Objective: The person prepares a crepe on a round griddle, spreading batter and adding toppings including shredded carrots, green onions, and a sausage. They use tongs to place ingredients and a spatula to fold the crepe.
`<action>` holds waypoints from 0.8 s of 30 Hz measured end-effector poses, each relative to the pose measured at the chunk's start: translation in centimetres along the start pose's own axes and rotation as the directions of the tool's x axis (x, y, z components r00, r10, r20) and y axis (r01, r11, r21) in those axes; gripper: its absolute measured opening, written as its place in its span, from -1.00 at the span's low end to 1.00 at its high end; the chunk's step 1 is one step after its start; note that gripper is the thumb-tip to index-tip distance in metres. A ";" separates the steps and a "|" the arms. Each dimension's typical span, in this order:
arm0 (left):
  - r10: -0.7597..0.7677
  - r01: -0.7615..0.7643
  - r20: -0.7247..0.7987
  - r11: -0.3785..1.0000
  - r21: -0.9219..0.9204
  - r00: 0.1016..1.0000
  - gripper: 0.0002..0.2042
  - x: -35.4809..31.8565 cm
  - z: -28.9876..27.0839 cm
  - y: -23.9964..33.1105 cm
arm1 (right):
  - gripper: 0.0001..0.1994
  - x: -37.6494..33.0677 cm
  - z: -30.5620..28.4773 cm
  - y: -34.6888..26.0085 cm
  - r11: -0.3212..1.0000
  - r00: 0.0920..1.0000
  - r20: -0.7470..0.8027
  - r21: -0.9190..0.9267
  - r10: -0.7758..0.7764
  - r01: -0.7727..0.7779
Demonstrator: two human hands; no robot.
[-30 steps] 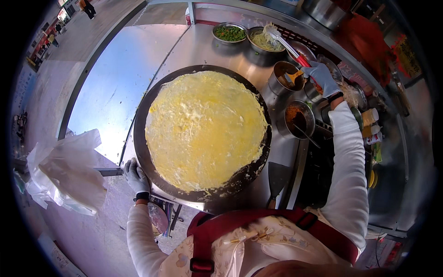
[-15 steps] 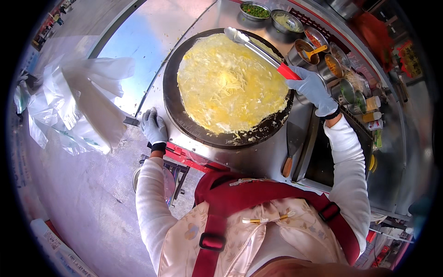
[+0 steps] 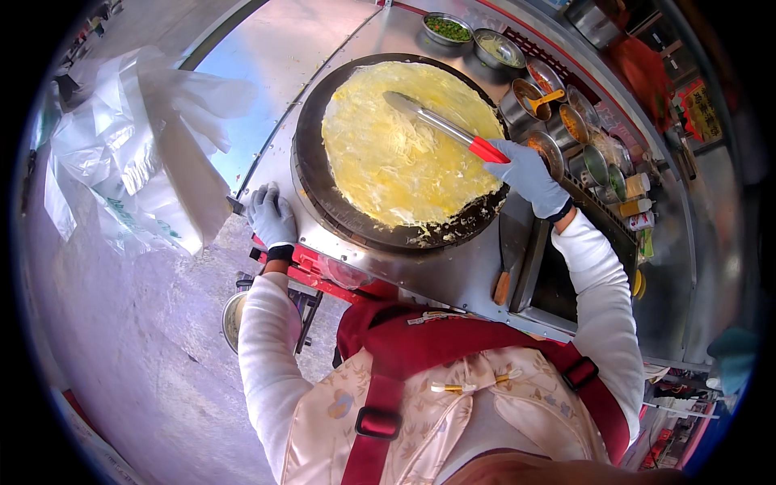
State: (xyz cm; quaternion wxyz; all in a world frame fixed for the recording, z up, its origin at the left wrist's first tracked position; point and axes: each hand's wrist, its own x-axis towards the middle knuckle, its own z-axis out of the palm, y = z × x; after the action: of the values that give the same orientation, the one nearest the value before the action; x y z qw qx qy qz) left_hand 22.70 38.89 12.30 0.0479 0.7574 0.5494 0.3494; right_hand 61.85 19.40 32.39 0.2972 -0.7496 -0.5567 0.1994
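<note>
Since half a second ago the tongs (image 3: 440,125) have come down from the griddle's far rim onto the middle of the crepe (image 3: 408,145), tips resting on the egg. The gloved right hand (image 3: 525,174) grips their red handle at the griddle's (image 3: 311,174) right edge, while the gloved left hand (image 3: 271,214) lies flat, fingers spread, on the steel counter (image 3: 275,48) just beside the left rim, holding nothing. Sauce bowls (image 3: 558,121) crowd the right side; bare counter lies far left, plastic bags (image 3: 133,153) beyond it.
</note>
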 end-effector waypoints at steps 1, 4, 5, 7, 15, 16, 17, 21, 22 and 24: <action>0.004 -0.004 -0.001 1.000 -0.003 1.000 -0.67 0.1 0.0 0.0 | -0.53 1.0 0.0 -0.6 0.997 1.000 -0.012 -0.071 -0.016 0.015; -0.004 0.004 -0.012 1.000 -0.017 1.000 -0.68 0.1 -0.1 0.1 | -0.53 2.9 0.1 -1.8 0.997 1.000 -0.012 -0.078 -0.019 0.018; -0.002 0.002 -0.017 1.000 -0.014 1.000 -0.68 0.0 -0.1 0.1 | -0.54 3.3 0.3 -1.7 0.990 0.998 -0.034 -0.129 -0.057 0.052; -0.005 0.005 -0.002 1.000 -0.016 1.000 -0.69 0.1 -0.1 0.2 | -0.54 3.7 0.4 -1.6 0.977 0.999 -0.026 -0.212 -0.033 0.027; -0.028 0.028 0.007 1.000 -0.005 1.000 -0.71 -0.1 0.0 0.1 | -0.54 1.3 -1.1 -1.8 0.988 0.998 0.013 -0.140 0.064 -0.061; -0.027 0.027 0.007 1.000 -0.010 1.000 -0.71 0.0 0.0 0.2 | -0.53 0.7 -1.1 -1.9 0.981 0.997 0.009 -0.179 0.072 -0.070; -0.026 0.026 0.008 1.000 -0.013 1.000 -0.71 0.0 0.0 0.2 | -0.53 0.0 -1.1 -2.0 0.973 0.997 0.005 -0.216 0.083 -0.080; -0.018 0.018 0.023 1.000 0.005 1.000 -0.70 -0.1 0.1 0.2 | -0.54 -2.5 -1.2 -1.6 0.940 0.998 0.051 -0.340 0.030 -0.011; -0.015 0.015 0.019 1.000 -0.012 1.000 -0.71 -0.1 0.1 0.3 | -0.55 -3.4 -1.7 -1.6 0.926 0.998 0.054 -0.376 0.038 -0.015; -0.006 0.006 0.016 1.000 -0.025 1.000 -0.72 -0.1 0.0 0.2 | -0.56 -5.2 -2.6 -2.6 0.897 0.997 0.062 -0.442 0.048 -0.016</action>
State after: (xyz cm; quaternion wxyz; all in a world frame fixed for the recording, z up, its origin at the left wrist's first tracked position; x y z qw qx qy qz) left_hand 22.84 38.73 12.37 0.0630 0.7579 0.5468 0.3501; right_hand 60.05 14.40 35.90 0.0965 -0.7990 -0.5851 0.0997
